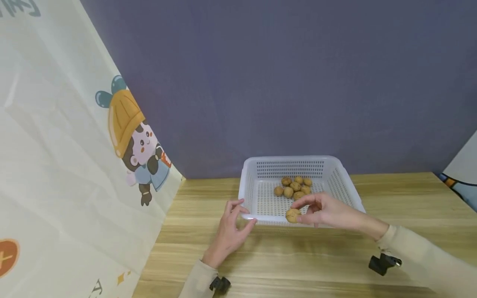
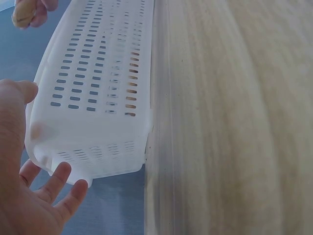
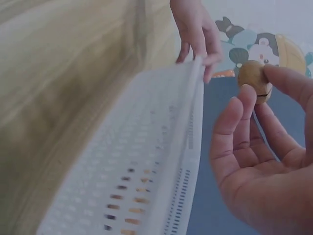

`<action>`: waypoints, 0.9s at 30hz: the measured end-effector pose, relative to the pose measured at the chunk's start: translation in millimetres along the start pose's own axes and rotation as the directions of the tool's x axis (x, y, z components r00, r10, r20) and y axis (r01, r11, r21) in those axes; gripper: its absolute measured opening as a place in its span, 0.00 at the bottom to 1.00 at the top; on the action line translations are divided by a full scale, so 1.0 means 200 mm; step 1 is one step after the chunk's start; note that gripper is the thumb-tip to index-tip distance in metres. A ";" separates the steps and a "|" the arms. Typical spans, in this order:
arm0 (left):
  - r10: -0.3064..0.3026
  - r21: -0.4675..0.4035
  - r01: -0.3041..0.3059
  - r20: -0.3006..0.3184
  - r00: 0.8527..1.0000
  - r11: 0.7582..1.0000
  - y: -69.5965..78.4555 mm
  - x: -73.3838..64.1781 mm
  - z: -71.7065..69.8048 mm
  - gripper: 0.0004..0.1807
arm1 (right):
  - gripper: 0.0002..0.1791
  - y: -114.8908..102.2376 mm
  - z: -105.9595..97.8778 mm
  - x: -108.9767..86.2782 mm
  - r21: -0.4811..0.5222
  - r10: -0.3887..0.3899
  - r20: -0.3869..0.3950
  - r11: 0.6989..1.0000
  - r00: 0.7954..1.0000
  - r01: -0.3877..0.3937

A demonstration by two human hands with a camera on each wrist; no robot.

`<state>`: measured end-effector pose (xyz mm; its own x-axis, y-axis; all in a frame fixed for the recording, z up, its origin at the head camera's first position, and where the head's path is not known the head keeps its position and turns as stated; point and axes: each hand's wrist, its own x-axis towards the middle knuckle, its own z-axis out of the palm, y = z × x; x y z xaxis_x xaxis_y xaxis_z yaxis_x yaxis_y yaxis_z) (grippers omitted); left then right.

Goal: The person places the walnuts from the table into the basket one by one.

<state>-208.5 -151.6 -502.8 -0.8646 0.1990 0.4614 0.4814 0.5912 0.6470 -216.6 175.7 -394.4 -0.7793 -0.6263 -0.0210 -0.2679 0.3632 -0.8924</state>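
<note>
A white plastic basket [image 1: 247,186] with slotted walls stands on the wooden table. My left hand [image 1: 230,231] holds its near left corner, with the thumb against the front rim and the fingers around the left side. Between thumb and fingertips, my right hand [image 1: 322,211] pinches a walnut [image 1: 293,215] over the basket's front rim. The right wrist view shows this walnut [image 3: 254,81] raised beside the basket wall, a dark seam line across its shell. Several more walnuts [image 1: 295,186] lie grouped on the basket floor, partly hidden behind the right hand.
The light wooden table [image 1: 298,265] extends in front of the basket and to both sides. Close behind the basket rises a dark blue-grey panel [image 1: 283,82]. On the left hangs a pale sheet [image 1: 56,145] printed with a cartoon figure.
</note>
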 end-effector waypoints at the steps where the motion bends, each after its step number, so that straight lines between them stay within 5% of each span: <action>1: -0.003 0.000 0.003 0.001 1.000 1.000 0.00 0.00 0.00 0.13 | 0.25 0.00 -0.01 0.01 -0.002 -0.003 0.000 1.000 1.000 0.003; 20: 0.004 -0.005 -0.005 -0.024 1.000 1.000 0.01 0.01 -0.01 0.13 | 0.30 0.04 -0.20 0.27 -0.009 0.105 -0.177 0.994 0.979 -0.108; 27: -0.003 -0.014 0.003 -0.001 1.000 1.000 0.00 0.00 0.00 0.13 | 0.32 0.08 -0.31 0.38 -0.073 0.135 -0.185 0.986 0.973 -0.151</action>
<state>-208.6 -150.7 -502.1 -0.8658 0.1970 0.4600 0.4810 0.5810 0.6565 -315.1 176.8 -382.6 -0.8994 -0.4332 -0.0576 -0.1883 0.5031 -0.8435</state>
